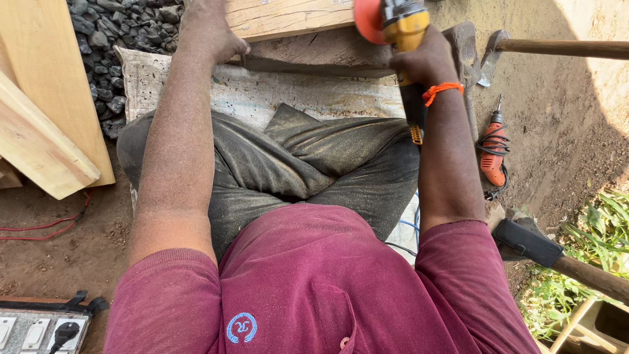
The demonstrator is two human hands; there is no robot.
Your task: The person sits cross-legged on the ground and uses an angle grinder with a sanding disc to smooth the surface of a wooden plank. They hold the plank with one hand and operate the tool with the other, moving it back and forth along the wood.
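Head view, the only one. We note the right hand [426,60] near the top centre, its grip closed around the yellow body of an angle grinder [405,29] whose orange disc [368,19] sits at the upper edge. The left hand [211,36], upper left of centre, presses flat on a wooden plank [288,16] at the top; its grip holds nothing, fingers curled over the plank's edge. The person sits cross-legged on a woven sack [262,92].

Risks, as we judge them: the disc is near the bracing hand and above the lap, so a kick-back or slip on the plank edge could bring it onto fingers or trousers. The grinder's cable, hidden behind the forearm, could snag.

Counts: one grinder, one orange drill [493,151] at right, two wooden tool handles [563,47] at the right edge, two pale boards [46,124] at left, one socket board [39,328] lower left, one gravel heap [124,26].
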